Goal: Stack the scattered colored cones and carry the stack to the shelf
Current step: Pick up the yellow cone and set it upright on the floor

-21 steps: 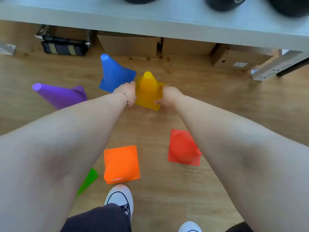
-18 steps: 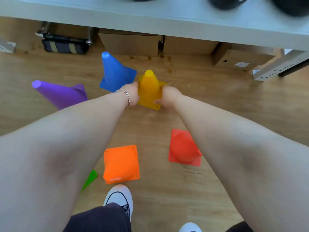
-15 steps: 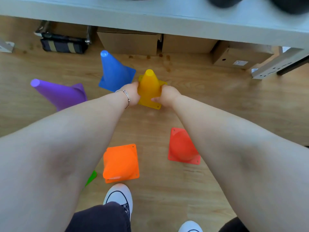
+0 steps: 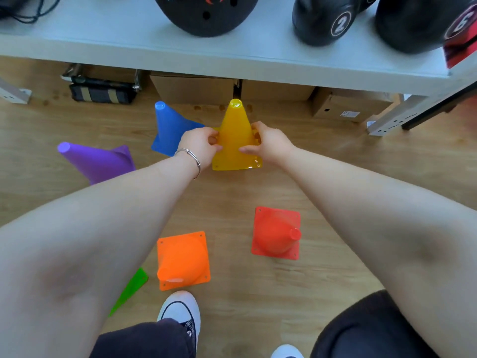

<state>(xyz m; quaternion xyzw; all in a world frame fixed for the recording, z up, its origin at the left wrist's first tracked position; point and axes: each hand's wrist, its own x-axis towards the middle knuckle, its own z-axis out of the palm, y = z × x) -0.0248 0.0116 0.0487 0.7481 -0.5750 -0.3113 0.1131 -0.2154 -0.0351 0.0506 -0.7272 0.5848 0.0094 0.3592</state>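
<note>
Two hands grip one cone in the head view. The left hand (image 4: 202, 144) pinches the left side of the yellow cone (image 4: 236, 135), fingers curled onto its wall and base edge, a thin bracelet (image 4: 192, 158) on the wrist. The right hand (image 4: 268, 143) closes on the cone's right side, thumb lying across the lower front. Held between them, the yellow cone is upright with its tip pointing away toward the shelf (image 4: 232, 55); whether its base touches the floor (image 4: 335, 182) I cannot tell.

Just left of it, partly behind the left hand, a blue cone (image 4: 171, 125) stands on the floor. Further left, a purple cone (image 4: 95, 160) is partly hidden by the left forearm. Nearer the person, an orange cone (image 4: 183, 259) sits between the forearms, and a red cone (image 4: 276, 233) is to its right, well apart from it. A green cone (image 4: 131, 288) shows only as a sliver beside the left arm.

On the shelf above sit a black helmet (image 4: 206, 14) and two dark balls, one numbered 2 (image 4: 325, 19) and one numbered 6 (image 4: 418, 21). Under the shelf are cardboard boxes (image 4: 193, 89) and a dark striped bag (image 4: 100, 93). A white shoe (image 4: 180, 313) shows at the bottom, just below the orange cone.
</note>
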